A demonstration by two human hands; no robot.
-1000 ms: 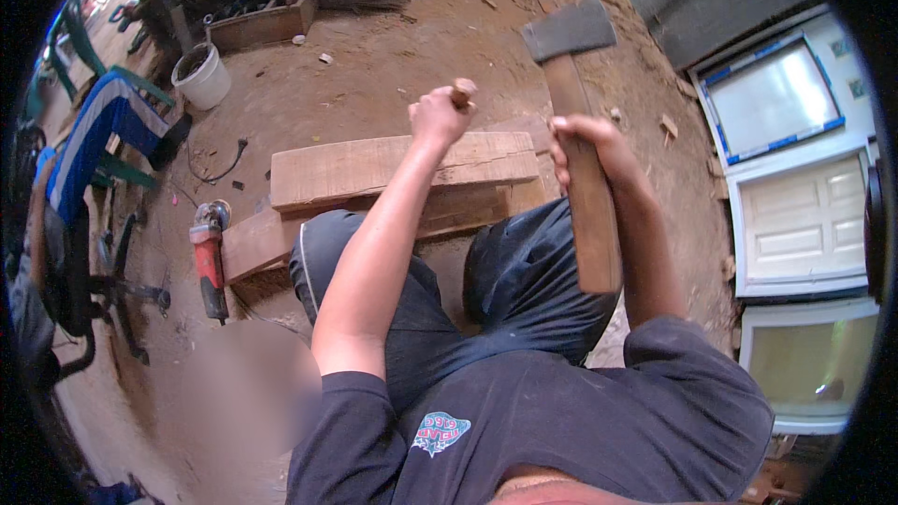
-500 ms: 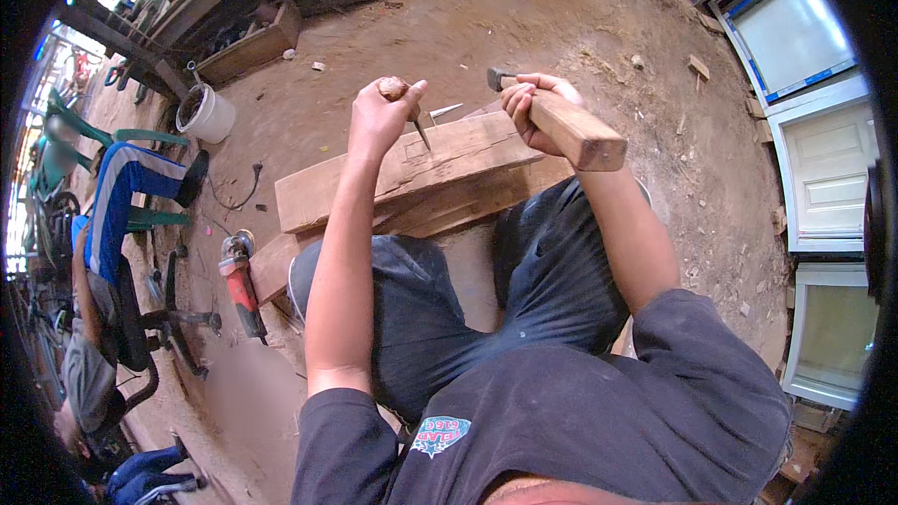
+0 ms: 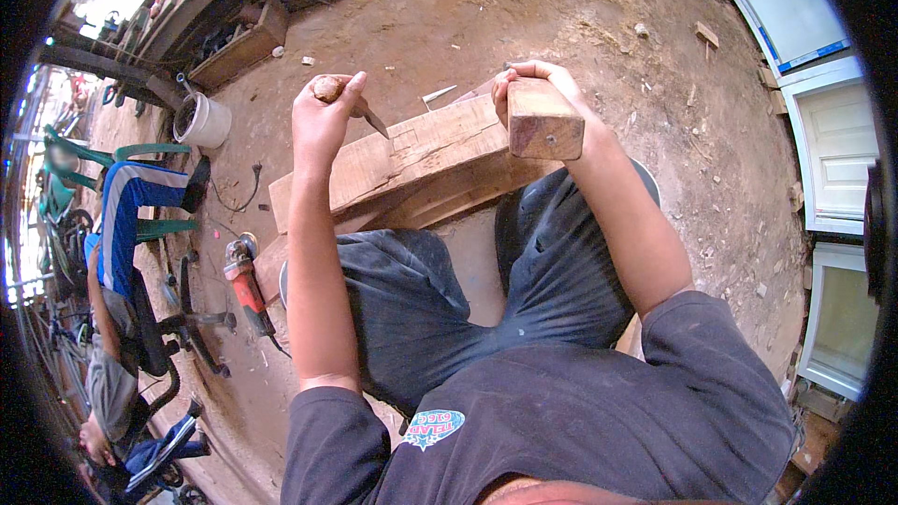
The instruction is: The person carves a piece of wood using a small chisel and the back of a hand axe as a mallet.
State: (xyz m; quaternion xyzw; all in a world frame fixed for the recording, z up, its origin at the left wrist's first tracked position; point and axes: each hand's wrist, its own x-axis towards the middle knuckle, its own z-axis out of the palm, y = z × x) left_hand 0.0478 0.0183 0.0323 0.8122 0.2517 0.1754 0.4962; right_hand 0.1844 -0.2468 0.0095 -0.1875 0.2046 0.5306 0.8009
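Observation:
My left hand (image 3: 316, 126) is closed around the rounded wooden handle of a chisel (image 3: 376, 124). The metal blade slants down to the right, its tip at or just above the left part of a marked rectangle on a thick wooden beam (image 3: 327, 182); contact is unclear. A long crack runs along the beam. In my right hand (image 3: 564, 86) is a block-shaped wooden mallet (image 3: 546, 133), held over the beam's right end with its square end face toward me. My fingers hide most of its grip. The beam lies crosswise in front of my knees, on other timber.
A red angle grinder (image 3: 247, 288) lies left of my knee. Beyond are a white bucket (image 3: 208, 124), a wooden tool box (image 3: 245, 49) and a seated person in blue trousers (image 3: 120, 210). Framed panels (image 3: 828, 145) line the right. Wood scraps (image 3: 706, 35) dot the dirt floor.
My left hand has moved left with the chisel, whose blade leans more. The mallet has swung so its end face points more toward me. The whole view has shifted slightly.

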